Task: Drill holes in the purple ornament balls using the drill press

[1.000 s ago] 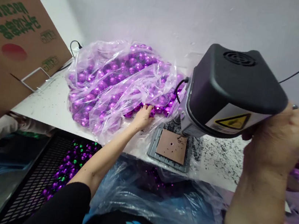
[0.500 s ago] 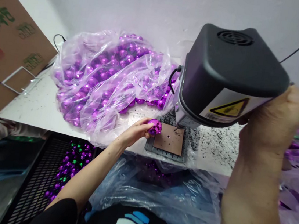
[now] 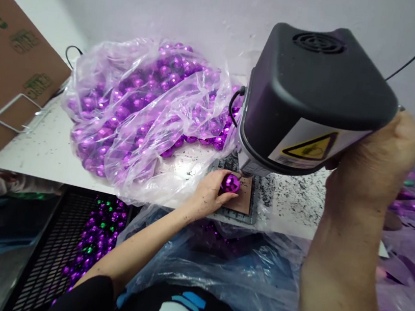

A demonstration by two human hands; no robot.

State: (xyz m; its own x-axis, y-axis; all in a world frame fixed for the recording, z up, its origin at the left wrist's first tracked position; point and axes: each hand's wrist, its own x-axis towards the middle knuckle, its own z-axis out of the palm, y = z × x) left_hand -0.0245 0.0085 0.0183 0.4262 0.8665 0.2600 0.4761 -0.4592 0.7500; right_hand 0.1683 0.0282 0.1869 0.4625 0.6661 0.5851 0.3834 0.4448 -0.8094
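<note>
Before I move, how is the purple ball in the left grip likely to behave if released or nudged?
The purple ball would probably roll if the left grip let go, since it is round and the brown plate looks flat. Its glossy surface suggests it may slip under a loose pinch. Its weight can't be judged from this view.
</note>
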